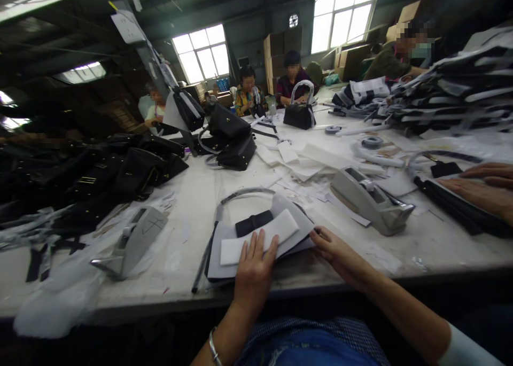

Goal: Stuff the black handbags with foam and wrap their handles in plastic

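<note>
A black handbag point(212, 274) lies in front of me at the table's edge, its wrapped handle point(244, 191) arching away from me. Over it is spread a pale grey sheet point(285, 212). A small black strap piece point(253, 223) and a white foam strip point(280, 230) rest on the sheet. My left hand point(256, 264) lies flat on the foam strip with its fingers stretched out. At the sheet's right corner, my right hand point(331, 246) pinches the edge between thumb and fingers; whether the bag's edge is also in that pinch is hidden.
Grey tape dispensers stand left point(134, 243) and right point(366, 200). Piled black bags point(132, 168) fill the left side, and more bags point(452, 99) are stacked at far right. A co-worker's hands point(481, 187) are at the right. White foam sheets point(316, 160) lie mid-table.
</note>
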